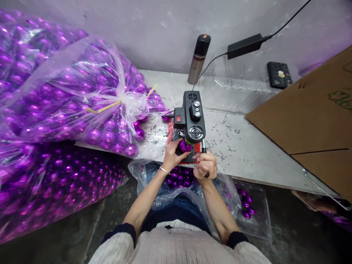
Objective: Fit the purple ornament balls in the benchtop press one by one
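A shiny purple ball [185,146] sits beneath the head of a small black bench press [194,115] with a red switch. My left hand [172,156] curls around the ball from the left, thumb and fingers against it. To the right, my right hand [206,164] is wrapped around the press's lever handle [204,149]. Red strips edge the press's dark base. In my lap, an open clear plastic bag [162,192] holds several more purple balls [180,177].
Large clear bags [63,84] packed with purple balls crowd the left. A spray can [199,58] stands behind the press, near a power adapter [244,46] and a dark phone-like object [279,74]. Dark scraps litter the table [233,161]. A cardboard box [310,110] fills the right.
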Demonstrator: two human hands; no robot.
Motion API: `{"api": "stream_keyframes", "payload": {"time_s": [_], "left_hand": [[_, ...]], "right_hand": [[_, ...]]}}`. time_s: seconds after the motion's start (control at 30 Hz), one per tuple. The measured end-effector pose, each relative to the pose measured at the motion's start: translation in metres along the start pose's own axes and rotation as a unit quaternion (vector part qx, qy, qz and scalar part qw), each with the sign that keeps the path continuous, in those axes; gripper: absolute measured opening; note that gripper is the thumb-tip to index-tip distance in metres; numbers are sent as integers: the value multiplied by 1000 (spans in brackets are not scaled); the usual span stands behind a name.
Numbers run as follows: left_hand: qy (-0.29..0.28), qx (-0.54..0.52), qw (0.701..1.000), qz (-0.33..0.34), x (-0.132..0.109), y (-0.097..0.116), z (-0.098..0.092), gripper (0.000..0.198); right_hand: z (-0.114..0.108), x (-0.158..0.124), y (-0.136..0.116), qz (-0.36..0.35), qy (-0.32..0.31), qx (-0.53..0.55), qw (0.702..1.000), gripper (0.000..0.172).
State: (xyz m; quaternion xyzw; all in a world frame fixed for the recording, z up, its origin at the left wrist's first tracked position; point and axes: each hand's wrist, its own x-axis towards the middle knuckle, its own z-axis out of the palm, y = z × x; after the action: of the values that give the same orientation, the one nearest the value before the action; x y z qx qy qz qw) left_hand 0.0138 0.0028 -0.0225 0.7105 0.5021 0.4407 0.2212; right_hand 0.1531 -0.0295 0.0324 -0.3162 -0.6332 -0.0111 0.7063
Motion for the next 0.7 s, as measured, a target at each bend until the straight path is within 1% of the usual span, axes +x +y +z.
{"api": "stream_keyframes", "payload": {"time_s": [0.13, 0.23, 0.33, 0.4, 0.47, 0.53, 0.57, 0.63, 0.67, 0.7], "left_hand": [[3, 2, 1000, -2, -1, -1, 2, 64], [7, 1, 1000, 8, 1, -3, 3, 65], [11, 1, 1000, 24, 4, -4, 3, 66], [9, 3, 999, 35, 1, -2, 1, 67], [11, 12, 998, 55, -10, 2, -1, 67], [12, 32, 995, 90, -29, 6, -4, 69], [9, 45, 993, 111, -39, 8, -6, 75], [-5, 64, 986, 151, -57, 8, -10, 97], [-15, 69, 984, 163, -62, 7, -13, 110], [-24, 73, 983, 167, -61, 4, -17, 118]], "right_hand": [[-2, -6, 3, -18, -33, -32, 999, 29], [-3, -1, 0, -26, -32, -75, 996, 32], [-4, 23, -14, -2, -21, -100, 995, 33], [-3, 46, -27, 48, -21, -112, 992, 31], [-3, 67, -38, 83, -20, -102, 991, 30], [-2, 79, -44, 92, -24, -89, 991, 31], [-3, 81, -45, 89, -27, -84, 992, 31], [-4, 79, -44, 76, -33, -77, 994, 30], [-5, 75, -43, 69, -37, -76, 994, 30], [-5, 72, -41, 63, -39, -77, 994, 29]]}}
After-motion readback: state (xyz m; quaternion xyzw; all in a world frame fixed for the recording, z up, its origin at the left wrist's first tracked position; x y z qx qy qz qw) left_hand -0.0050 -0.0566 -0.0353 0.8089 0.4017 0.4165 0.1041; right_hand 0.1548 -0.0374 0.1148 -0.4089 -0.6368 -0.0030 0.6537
